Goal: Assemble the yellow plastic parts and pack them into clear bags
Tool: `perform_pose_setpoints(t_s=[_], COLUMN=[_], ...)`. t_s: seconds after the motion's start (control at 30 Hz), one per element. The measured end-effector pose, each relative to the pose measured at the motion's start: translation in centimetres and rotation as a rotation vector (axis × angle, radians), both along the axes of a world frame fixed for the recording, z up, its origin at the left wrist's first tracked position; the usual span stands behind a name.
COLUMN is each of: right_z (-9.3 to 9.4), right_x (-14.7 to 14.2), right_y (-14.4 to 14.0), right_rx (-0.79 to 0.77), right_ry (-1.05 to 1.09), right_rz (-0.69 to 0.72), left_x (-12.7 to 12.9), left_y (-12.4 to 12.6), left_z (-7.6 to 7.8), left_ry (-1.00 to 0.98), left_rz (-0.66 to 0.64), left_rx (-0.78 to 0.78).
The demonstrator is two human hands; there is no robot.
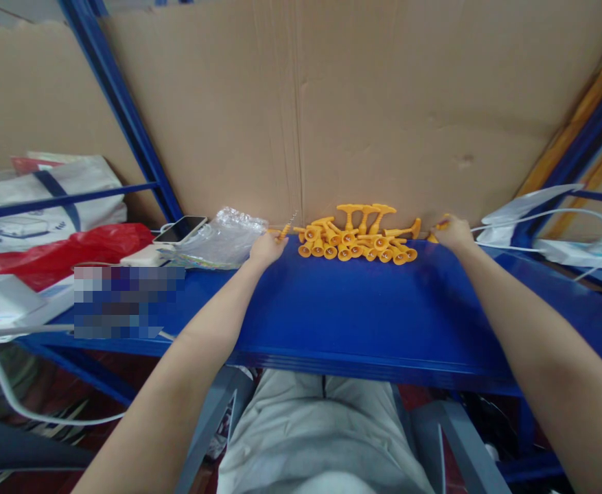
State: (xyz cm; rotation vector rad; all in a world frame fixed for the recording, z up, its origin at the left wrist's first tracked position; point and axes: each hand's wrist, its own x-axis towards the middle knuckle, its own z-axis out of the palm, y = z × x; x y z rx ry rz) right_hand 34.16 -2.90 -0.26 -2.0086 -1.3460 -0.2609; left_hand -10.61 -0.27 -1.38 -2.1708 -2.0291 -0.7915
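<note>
At the back of the blue table, my left hand (268, 250) is closed around a yellow-handled corkscrew (285, 230), whose metal spiral points up and to the right. A pile of yellow T-handled corkscrews (355, 240) with bell-shaped ends lies just right of that hand. Several stand with their handles against the cardboard, and others lie with their open bells facing me. Beyond the pile's right end, my right hand (454, 234) is closed on another yellow corkscrew (441, 225). Its handle shows at the fingertips and a yellow bell below; the fingers hide the rest.
Cardboard (383, 103) walls off the table's (352, 315) back edge. Left of my left hand lie clear plastic bags (223, 240), a phone (181, 230) and a red bag (84, 254). White cables (589, 211) and a white plastic sheet (522, 209) are at the right.
</note>
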Motion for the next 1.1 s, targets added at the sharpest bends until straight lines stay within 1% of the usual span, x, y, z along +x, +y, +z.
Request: perform_pose_setpoints(t_s=[0.03, 0.1, 0.2, 0.27, 0.37, 0.5, 0.53, 0.6, 0.73, 0.83, 1.1], right_z=[0.7, 2.0, 2.9, 2.8, 2.2, 1.4, 1.2, 0.7, -0.2, -0.6, -0.7], right_x=[-0.8, -2.6, -5.6, -7.7, -10.4, -13.0, -13.4, -13.6, -13.1, -12.6, -13.0], right_y=[-0.6, -1.9, -3.2, -3.8, -4.5, -5.3, -5.5, -5.5, -4.8, -4.3, -4.5], right_rx=[0.014, 0.100, 0.186, 0.200, 0.171, 0.066, 0.037, 0.018, 0.112, 0.142, 0.103], right_ry=[0.064, 0.125, 0.169, 0.134, 0.048, -0.151, -0.204, -0.289, -0.381, -0.410, -0.390], right_rz=[-0.043, -0.044, 0.025, 0.129, 0.329, 0.671, 0.742, 0.827, 0.907, 0.926, 0.928], left_x=[0.2, 0.7, 1.6, 2.1, 2.8, 3.3, 3.4, 3.6, 3.8, 4.0, 4.2], left_y=[-0.3, -0.9, -1.8, -2.3, -2.8, -3.0, -3.1, -3.1, -3.0, -2.9, -2.9], left_z=[0.2, 0.5, 0.9, 1.1, 1.1, 0.9, 0.8, 0.7, 0.3, 0.1, 0.0], left_ry=[-0.021, -0.064, -0.094, -0.087, -0.059, -0.035, -0.029, -0.012, 0.018, 0.034, 0.066], left_rz=[-0.007, -0.030, -0.100, -0.160, -0.256, -0.348, -0.365, -0.401, -0.452, -0.462, -0.464], left_rx=[0.025, 0.071, 0.122, 0.131, 0.142, 0.184, 0.193, 0.211, 0.238, 0.238, 0.231])
